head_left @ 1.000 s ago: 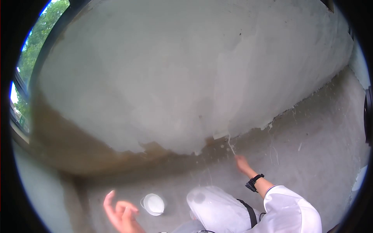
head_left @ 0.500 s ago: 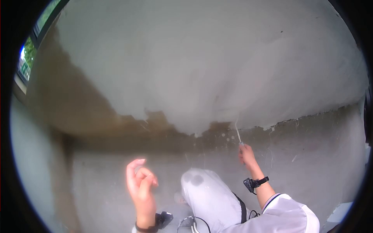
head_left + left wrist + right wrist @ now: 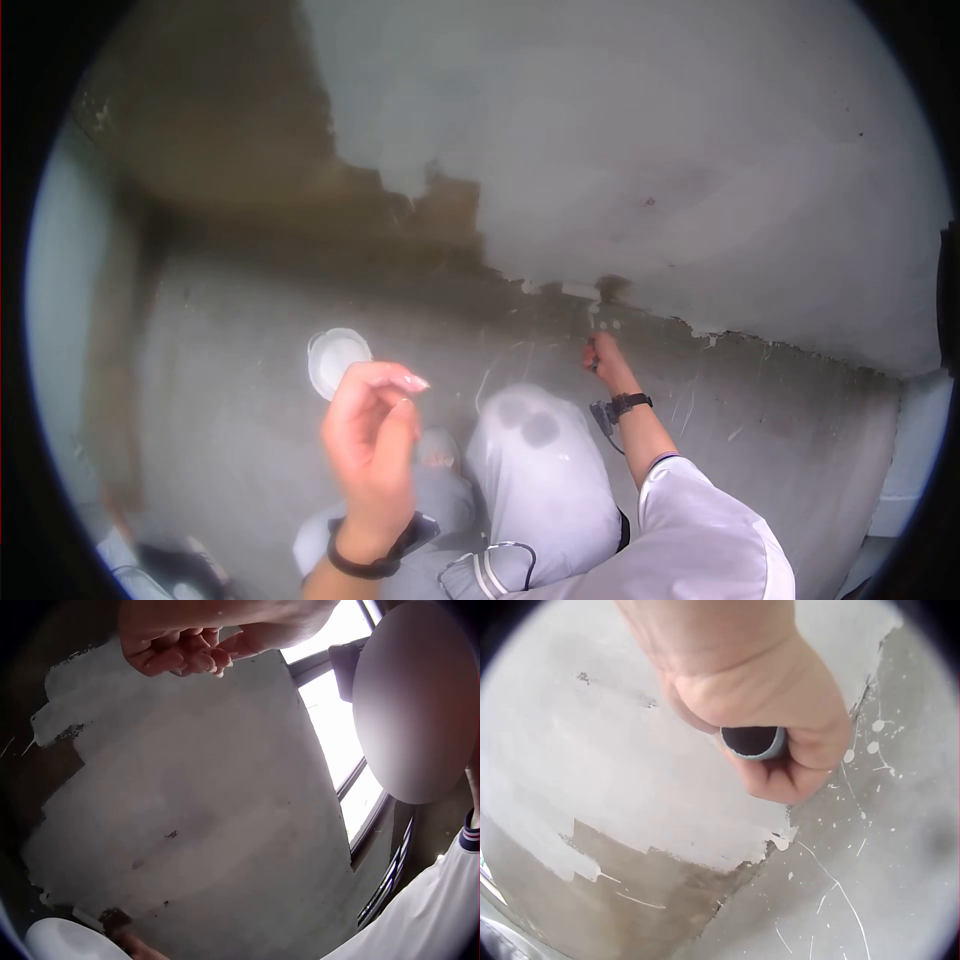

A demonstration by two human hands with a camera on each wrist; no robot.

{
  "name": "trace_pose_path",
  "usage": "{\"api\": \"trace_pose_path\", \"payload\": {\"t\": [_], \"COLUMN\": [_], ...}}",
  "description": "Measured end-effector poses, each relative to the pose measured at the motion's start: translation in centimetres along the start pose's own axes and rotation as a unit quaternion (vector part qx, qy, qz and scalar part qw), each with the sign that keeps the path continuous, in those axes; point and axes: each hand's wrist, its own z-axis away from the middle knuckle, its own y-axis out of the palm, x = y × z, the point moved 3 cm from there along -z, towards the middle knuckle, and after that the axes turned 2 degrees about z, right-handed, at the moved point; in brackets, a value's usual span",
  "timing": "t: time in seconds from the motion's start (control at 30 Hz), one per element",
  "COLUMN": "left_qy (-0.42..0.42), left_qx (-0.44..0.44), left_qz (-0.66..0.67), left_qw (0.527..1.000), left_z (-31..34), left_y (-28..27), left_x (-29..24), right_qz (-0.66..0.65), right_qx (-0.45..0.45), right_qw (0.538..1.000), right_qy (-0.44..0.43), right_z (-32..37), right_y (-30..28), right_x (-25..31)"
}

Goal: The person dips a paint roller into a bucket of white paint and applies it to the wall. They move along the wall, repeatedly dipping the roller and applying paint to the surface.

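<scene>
My right hand (image 3: 605, 358) grips the handle of a paint roller (image 3: 580, 291) low against the wall, close to where it meets the floor. In the right wrist view the fingers wrap round the grey handle (image 3: 754, 742), whose hollow end faces the camera. The roller's head is hidden there behind the hand. My left hand (image 3: 370, 425) is raised in front of the knees, its fingers loosely bent and holding nothing. Beyond it, partly covered by it, a white bucket (image 3: 336, 362) stands on the floor.
Pale coating covers much of the wall (image 3: 640, 130); a brown uncoated strip (image 3: 230, 130) runs along its left and lower edge. White drips and spots mark the grey floor (image 3: 870, 862). Windows (image 3: 322, 712) show beside the wall. My bent knee (image 3: 530, 440) is between the hands.
The head view has swung left and down. The roller stays low at the wall, its rod seen from a different angle. The left hand appears farther right, now overlapping the bucket.
</scene>
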Motion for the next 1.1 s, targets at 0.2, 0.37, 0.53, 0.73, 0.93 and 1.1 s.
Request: {"api": "trace_pose_path", "payload": {"t": [0.2, 0.37, 0.53, 0.73, 0.93, 1.1], "left_qy": [-0.036, -0.003, -0.023, -0.015, -0.036, -0.002], "left_qx": [-0.013, -0.031, -0.063, -0.094, -0.082, -0.086], "left_qz": [0.130, 0.134, 0.112, 0.076, 0.124, 0.108], "left_qw": [0.991, 0.990, 0.991, 0.993, 0.988, 0.990], "left_z": [0.6, 0.7, -0.7, -0.9, -1.6, -2.6], "left_y": [-1.4, -2.4, -3.6, -4.0, -3.7, -3.6], "left_x": [1.2, 1.4, 2.4, 1.1, 1.6, 2.7], "right_qz": [-0.161, -0.245, -0.267, -0.223, -0.313, -0.284], "right_qx": [0.137, 0.218, 0.220, 0.176, 0.238, 0.214], "right_qw": [0.977, 0.941, 0.934, 0.955, 0.917, 0.934], "right_qy": [0.036, 0.088, 0.092, 0.081, 0.067, -0.036], "right_z": [8.8, 11.2, 0.2, -2.0, 9.1, 13.5], "right_y": [-0.6, 0.0, 2.6, 2.3, -2.8, -6.7], "right_x": [6.8, 9.2, 5.0, 2.9, 7.2, 8.9]}}
